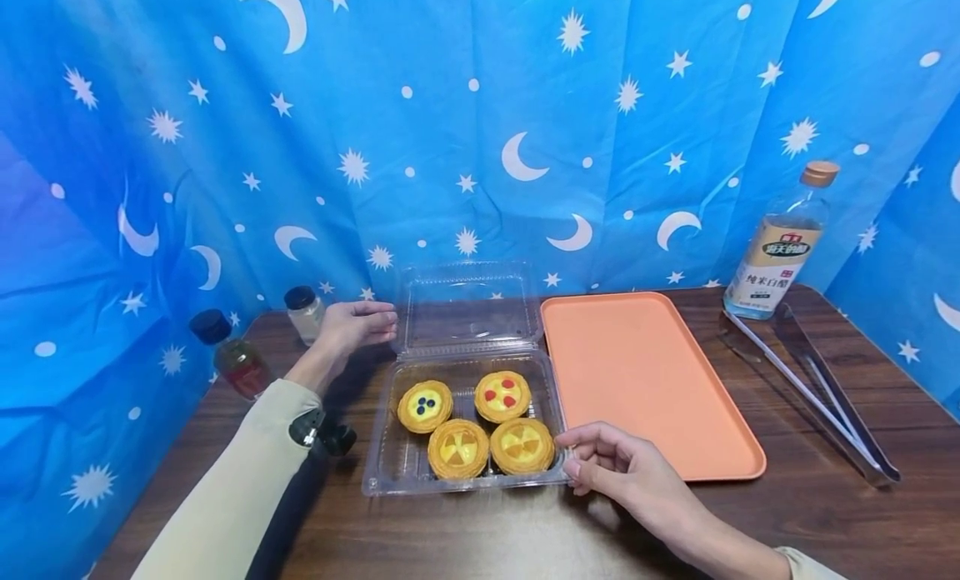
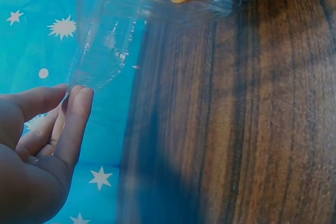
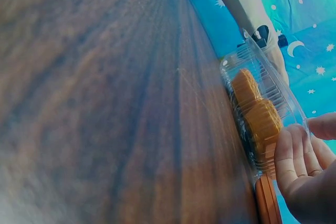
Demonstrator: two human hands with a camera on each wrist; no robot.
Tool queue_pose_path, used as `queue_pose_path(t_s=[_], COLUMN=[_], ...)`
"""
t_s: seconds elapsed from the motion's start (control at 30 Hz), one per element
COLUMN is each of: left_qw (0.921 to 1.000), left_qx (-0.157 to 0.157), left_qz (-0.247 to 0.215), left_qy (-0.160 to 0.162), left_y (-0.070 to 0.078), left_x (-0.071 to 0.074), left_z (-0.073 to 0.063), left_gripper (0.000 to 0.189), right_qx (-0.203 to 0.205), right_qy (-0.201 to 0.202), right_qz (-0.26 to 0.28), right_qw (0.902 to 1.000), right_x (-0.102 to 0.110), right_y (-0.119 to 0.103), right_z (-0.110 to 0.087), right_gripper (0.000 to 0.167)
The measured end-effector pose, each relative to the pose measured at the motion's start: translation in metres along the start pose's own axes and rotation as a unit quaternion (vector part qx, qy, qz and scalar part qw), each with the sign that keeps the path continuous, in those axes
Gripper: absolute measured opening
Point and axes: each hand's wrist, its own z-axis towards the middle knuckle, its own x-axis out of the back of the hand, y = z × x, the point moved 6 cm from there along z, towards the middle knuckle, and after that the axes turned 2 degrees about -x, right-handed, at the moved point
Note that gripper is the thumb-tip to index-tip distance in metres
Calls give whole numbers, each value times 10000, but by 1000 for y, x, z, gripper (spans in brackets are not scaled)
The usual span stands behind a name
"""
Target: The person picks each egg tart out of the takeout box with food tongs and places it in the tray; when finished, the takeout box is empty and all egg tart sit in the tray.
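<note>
A clear plastic clamshell box stands with its lid raised at the back. Several egg tarts lie in its base: one with blue dots, one with red dots and two with wedge patterns in front, including the front-right tart. My left hand is at the lid's left edge; in the left wrist view its thumb and fingers pinch the lid's corner. With thumb and fingers, my right hand pinches the base's front-right rim, as the right wrist view also shows.
An orange tray lies right of the box. Farther right are metal tongs and a tall vinegar bottle. A dark-capped bottle and a small jar stand at the left. A blue curtain hangs behind the table.
</note>
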Motion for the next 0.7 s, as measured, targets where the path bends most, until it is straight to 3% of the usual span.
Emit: queue_pose_path(t_s=[0.7], left_qw=[9999], left_qx=[145], left_qz=[-11], left_qy=[-60], left_y=[-12], left_x=[0], left_z=[1], left_gripper=[35], right_qx=[-98], right_qy=[-73], right_qz=[-18], right_qw=[9999], right_x=[1], right_y=[-1], right_z=[-2], right_gripper=[35])
